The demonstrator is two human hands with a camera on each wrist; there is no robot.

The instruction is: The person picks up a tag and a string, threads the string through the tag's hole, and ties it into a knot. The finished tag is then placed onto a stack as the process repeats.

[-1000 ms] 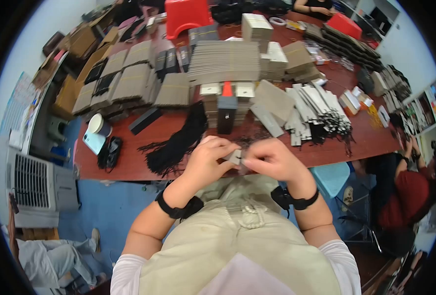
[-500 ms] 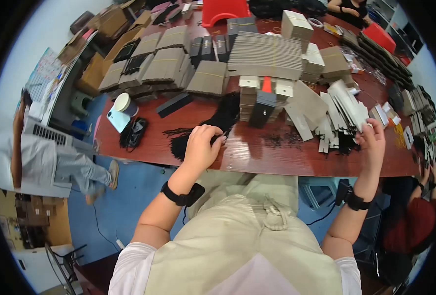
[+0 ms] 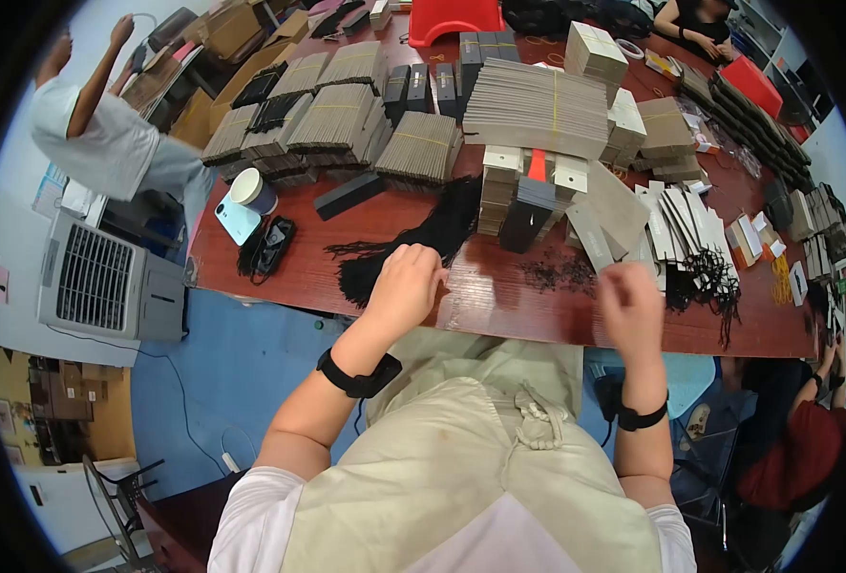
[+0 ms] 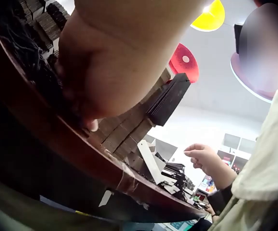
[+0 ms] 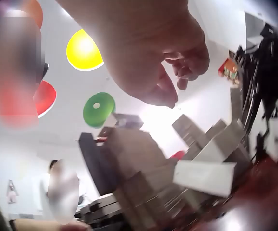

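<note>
My left hand (image 3: pixel 406 286) is over the table's front edge, beside a bundle of black cords (image 3: pixel 433 229). Its fingers bend down and in; I cannot tell whether a cord is between them. In the left wrist view the fingertips (image 4: pixel 92 126) show low by the table edge, under the hand's own bulk. My right hand (image 3: pixel 631 307), blurred, hangs over the front of the table with fingers loosely bent and nothing seen in them. Just beyond it lies a pile of pale card strips (image 3: pixel 681 224) with black cords (image 3: pixel 708 282) attached.
Stacks of grey card pieces (image 3: pixel 538 100) stand at the back, with a dark upright box (image 3: pixel 528 218) before them. Loose black bits (image 3: pixel 559 272) lie mid-table. A paper cup (image 3: pixel 251 191) and a light-blue phone (image 3: pixel 238 220) are at the left. Another person (image 3: pixel 108 134) stands far left.
My hands were together at a small pale piece, then parted. The right went out to the card-strip pile and has come back inward; the left moved to beside the black cords.
</note>
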